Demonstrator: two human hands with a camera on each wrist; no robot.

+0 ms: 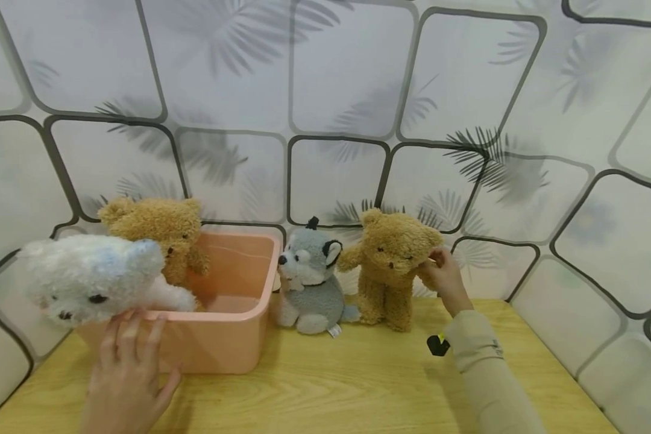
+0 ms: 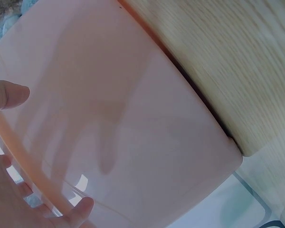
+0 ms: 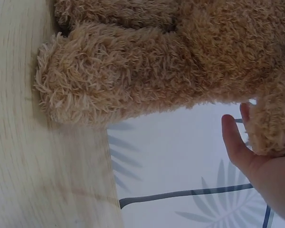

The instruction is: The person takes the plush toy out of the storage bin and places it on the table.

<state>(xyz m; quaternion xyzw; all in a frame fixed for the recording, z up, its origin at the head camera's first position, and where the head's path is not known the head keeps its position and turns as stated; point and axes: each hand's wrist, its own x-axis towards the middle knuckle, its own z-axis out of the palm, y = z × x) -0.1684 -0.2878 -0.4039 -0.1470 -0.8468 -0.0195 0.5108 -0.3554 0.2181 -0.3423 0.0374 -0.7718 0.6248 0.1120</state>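
My left hand (image 1: 127, 367) rests its fingers over the front rim of a pink plastic bin (image 1: 211, 343), thumb apart from the wall. Inside the bin, a brown teddy bear (image 1: 154, 223) sits at the back, and a fluffy white plush toy (image 1: 87, 277) leans over the front left rim just above my left fingers. On the right, another brown teddy bear (image 1: 393, 253) stands upright on the table. My right hand (image 1: 445, 277) holds this bear by its arm (image 3: 275, 114), which lies between thumb and fingers in the right wrist view.
A grey and white husky plush (image 1: 311, 283) sits between the bin and the standing bear. Near my right sleeve lies a small black and yellow object (image 1: 438, 345). The wooden table (image 1: 347, 386) meets a patterned wall covering (image 1: 239, 175) behind and at both sides.
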